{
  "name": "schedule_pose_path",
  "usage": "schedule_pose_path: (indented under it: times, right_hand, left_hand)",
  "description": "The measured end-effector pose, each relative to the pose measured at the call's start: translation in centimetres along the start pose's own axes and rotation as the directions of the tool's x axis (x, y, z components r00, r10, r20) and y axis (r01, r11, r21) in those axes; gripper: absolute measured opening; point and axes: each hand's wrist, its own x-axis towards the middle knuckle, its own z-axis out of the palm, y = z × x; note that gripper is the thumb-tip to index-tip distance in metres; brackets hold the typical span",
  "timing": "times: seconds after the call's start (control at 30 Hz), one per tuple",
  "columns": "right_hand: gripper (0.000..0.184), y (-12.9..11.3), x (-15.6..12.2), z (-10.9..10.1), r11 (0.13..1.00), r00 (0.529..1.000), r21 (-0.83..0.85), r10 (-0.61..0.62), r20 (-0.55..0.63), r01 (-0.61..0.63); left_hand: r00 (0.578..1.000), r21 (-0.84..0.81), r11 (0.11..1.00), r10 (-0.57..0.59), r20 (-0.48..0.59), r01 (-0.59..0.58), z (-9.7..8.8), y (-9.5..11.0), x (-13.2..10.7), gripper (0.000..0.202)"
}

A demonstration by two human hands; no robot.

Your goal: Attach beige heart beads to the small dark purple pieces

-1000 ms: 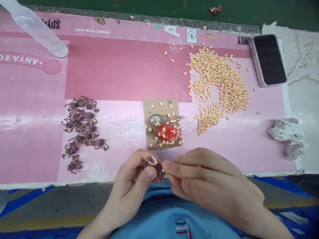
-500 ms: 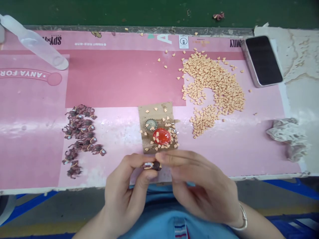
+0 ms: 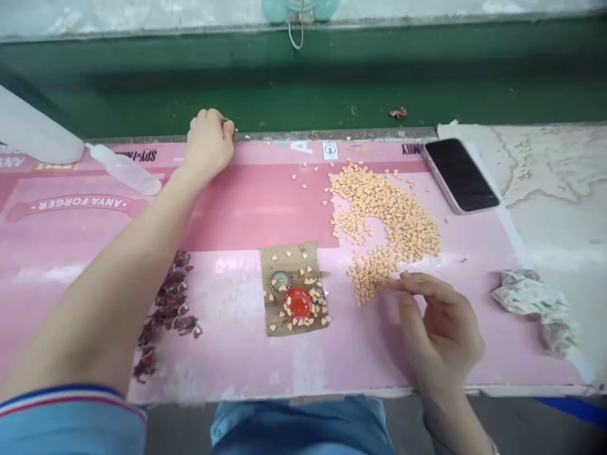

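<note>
My left hand is stretched out to the table's far edge, by the green surface. Its fingers are closed on a small dark figurine, of which only a bit shows. My right hand is at the near right side of a heap of tiny beige pieces. Its thumb and forefinger come together at the heap's edge, and anything between them is too small to make out. Several dark figurines lie in a cluster, partly hidden by my left forearm. Midway between lies a brown card with a red dish, a bottle cap and scattered beige pieces.
A phone lies at the right, with crumpled white tissue nearer. White plastic bottles are at the far left. Another reddish figurine lies on the green surface beyond the table edge.
My hands were together in front of me at a figurine. The left has moved far forward with a figurine, and the right has moved to the beige heap. The view has tilted up.
</note>
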Motion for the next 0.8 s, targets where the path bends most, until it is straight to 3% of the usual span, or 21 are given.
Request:
schedule_pose_path:
  times: [0.07,0.13,0.23,0.33,0.43,0.53,0.6,0.7,0.8]
  right_hand:
    - [0.023,0.1,0.0,0.2,1.000,1.000,0.009,0.018,-0.024,-0.017]
    - [0.022,0.1,0.1,0.3,1.000,0.999,0.015,0.026,-0.030,-0.025]
    - [0.021,0.0,0.3,0.2,0.999,0.999,0.027,0.041,0.002,-0.041]
    - [0.020,-0.1,0.3,0.2,0.997,0.999,0.053,0.048,0.023,-0.049]
    - [0.019,-0.2,0.2,0.1,0.997,0.999,0.060,0.049,0.018,-0.050]
    - [0.019,-0.5,0.3,0.1,0.995,0.999,0.088,0.038,0.015,-0.039]
    - [0.021,-0.6,0.3,0.1,0.992,0.999,0.124,0.027,0.027,-0.030]
    - [0.023,-0.8,0.2,0.3,0.988,0.998,0.148,0.029,0.048,-0.035]
    - [0.022,-0.8,0.2,0.3,0.991,0.998,0.133,0.020,0.059,-0.028]
  left_hand:
    - [0.992,0.004,0.993,-0.118,-0.052,0.118,1.5,-0.6,3.1,0.038]
    - [0.985,0.007,0.987,-0.160,-0.057,0.161,2.4,-1.5,4.6,0.042]
    - [0.992,0.012,0.992,-0.126,-0.025,0.126,2.5,-2.5,5.0,0.042]
    - [0.996,0.015,0.996,-0.088,0.002,0.088,1.0,-3.0,3.6,0.039]
    - [0.996,0.001,1.000,-0.006,0.090,0.006,-2.1,-3.3,-0.3,0.046]
    - [0.963,-0.044,0.994,0.103,0.249,-0.095,-5.8,-3.9,-7.1,0.059]
    - [0.947,-0.058,0.991,0.129,0.294,-0.117,-7.5,-4.6,-12.1,0.063]
    - [0.939,-0.069,0.979,0.206,0.275,-0.194,-8.2,-5.9,-18.4,0.044]
    - [0.949,-0.003,0.977,0.207,0.239,-0.212,-7.2,-6.5,-21.5,0.035]
